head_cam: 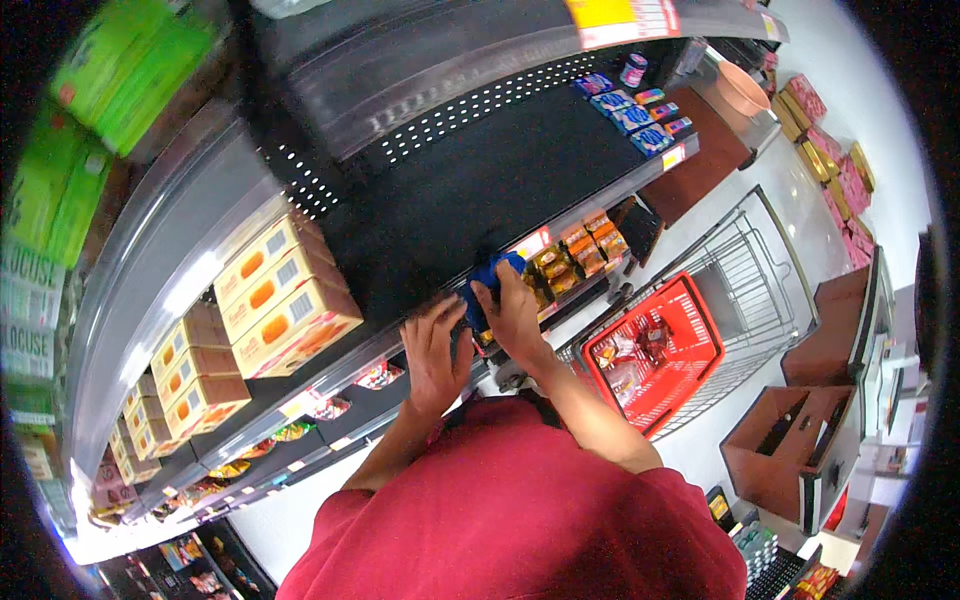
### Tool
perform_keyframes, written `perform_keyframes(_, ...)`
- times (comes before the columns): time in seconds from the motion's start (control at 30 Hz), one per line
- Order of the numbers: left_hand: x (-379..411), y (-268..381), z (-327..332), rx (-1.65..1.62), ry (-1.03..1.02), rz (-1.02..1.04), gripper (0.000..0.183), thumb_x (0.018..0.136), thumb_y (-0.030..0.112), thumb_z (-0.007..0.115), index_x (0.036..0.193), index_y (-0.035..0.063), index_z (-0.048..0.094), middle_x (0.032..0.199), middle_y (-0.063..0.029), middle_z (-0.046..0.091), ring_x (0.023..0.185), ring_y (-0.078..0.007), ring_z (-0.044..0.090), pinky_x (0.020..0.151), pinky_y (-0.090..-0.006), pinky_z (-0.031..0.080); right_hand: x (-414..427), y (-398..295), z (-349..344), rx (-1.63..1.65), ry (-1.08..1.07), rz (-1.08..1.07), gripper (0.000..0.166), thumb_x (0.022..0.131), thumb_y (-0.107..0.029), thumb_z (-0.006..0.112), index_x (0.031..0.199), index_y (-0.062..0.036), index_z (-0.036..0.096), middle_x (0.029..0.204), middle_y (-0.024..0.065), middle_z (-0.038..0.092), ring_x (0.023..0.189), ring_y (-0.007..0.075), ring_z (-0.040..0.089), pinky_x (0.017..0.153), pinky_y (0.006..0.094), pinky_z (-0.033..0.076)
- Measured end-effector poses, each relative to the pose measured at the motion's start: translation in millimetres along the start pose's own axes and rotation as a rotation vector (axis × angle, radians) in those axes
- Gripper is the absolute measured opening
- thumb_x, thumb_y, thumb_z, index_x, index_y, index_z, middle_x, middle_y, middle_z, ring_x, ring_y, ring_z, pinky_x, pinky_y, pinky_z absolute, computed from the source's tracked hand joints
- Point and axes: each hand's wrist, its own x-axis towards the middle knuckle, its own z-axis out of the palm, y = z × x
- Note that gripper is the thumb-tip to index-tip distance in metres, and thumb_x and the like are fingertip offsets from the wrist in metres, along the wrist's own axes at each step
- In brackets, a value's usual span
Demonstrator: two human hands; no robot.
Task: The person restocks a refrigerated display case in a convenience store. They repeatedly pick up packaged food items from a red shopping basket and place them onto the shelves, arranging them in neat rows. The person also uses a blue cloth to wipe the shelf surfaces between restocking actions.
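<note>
My right hand (pixel 514 315) is closed around a crumpled blue cloth-like item (pixel 495 274) at the front edge of a black shelf (pixel 450 202). Part of that item is hidden behind my fingers, so I cannot tell exactly what it is. Just to its left is my left hand (pixel 435 352), fingers apart and holding nothing, near the same shelf edge. Stacked cream-coloured cartons (pixel 292 307) with orange pictures stand on the shelf to the left. Orange and gold packets (pixel 592 240) sit on a lower shelf, right beside my right hand.
A red shopping basket (pixel 701 360) with several packets inside rests in a metal cart (pixel 780 277) at right. Blue packs (pixel 630 116) occupy the shelf's far end. Overhead runs another shelf edge (pixel 480 71). Brown cabinets (pixel 787 450) stand at lower right.
</note>
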Motion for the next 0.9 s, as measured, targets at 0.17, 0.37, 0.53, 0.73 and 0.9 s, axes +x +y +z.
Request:
perform_keyframes(0.17, -53.4, -10.2, -17.9, 0.03, -0.005, -0.036, 0.043, 0.082, 0.002, 0.068, 0.124, 0.0058, 0.062, 0.127, -0.0149, 0.059, 0.114, -0.0352, 0.055, 0.097, -0.0476, 0.04, -4.4, -24.5, 16.2, 0.151, -0.122, -0.142, 0.025, 0.095, -0.019, 0.069, 0.099, -0.0013, 0.051, 0.083, 0.0195, 0.057, 0.075, 0.0365, 0.059, 0.069, 0.0434, 0.047)
perform_keyframes(0.37, -84.6, -14.0, -34.6, -0.023, 0.028, -0.105, 0.045, 0.08, -0.002, 0.067, 0.124, 0.0043, 0.061, 0.127, -0.0147, 0.06, 0.116, -0.0342, 0.056, 0.096, -0.0474, 0.043, 38.9, -89.6, 5.8, 0.455, -0.179, -0.018, 0.027, 0.098, -0.025, 0.069, 0.099, -0.0029, 0.055, 0.08, 0.0018, 0.055, 0.076, 0.0068, 0.05, 0.067, 0.0278, 0.046)
perform_keyframes(0.53, -93.9, -18.7, -44.3, -0.01, 0.056, -0.14, 0.044, 0.08, -0.003, 0.068, 0.123, 0.003, 0.06, 0.126, -0.0159, 0.06, 0.115, -0.0358, 0.056, 0.097, -0.0481, 0.045, 54.7, -63.7, 17.0, -0.422, -0.066, -0.355, 0.037, 0.092, -0.023, 0.07, 0.122, -0.0056, 0.061, 0.104, 0.0177, 0.061, 0.097, 0.037, 0.056, 0.086, 0.0467, 0.047)
perform_keyframes(0.73, -98.1, -24.9, -50.4, -0.024, 0.081, -0.22, 0.043, 0.079, -0.006, 0.066, 0.121, 0.0022, 0.061, 0.123, -0.0178, 0.061, 0.113, -0.0367, 0.057, 0.095, -0.0477, 0.046, 35.7, -55.8, 47.1, -0.443, -0.341, -0.517, 0.041, 0.098, -0.021, 0.06, 0.137, -0.0085, 0.056, 0.131, 0.0154, 0.057, 0.113, 0.0362, 0.053, 0.1, 0.0479, 0.043)
perform_keyframes(0.9, -88.8, -29.2, -49.2, -0.052, 0.065, -0.173, 0.047, 0.077, -0.007, 0.068, 0.122, 0.0021, 0.06, 0.122, -0.0171, 0.06, 0.114, -0.0375, 0.057, 0.096, -0.0472, 0.047, 54.2, -42.0, 80.7, -0.435, -0.313, -0.69, 0.044, 0.102, -0.018, 0.053, 0.145, -0.0125, 0.049, 0.143, 0.0106, 0.052, 0.13, 0.0327, 0.048, 0.111, 0.0508, 0.036)
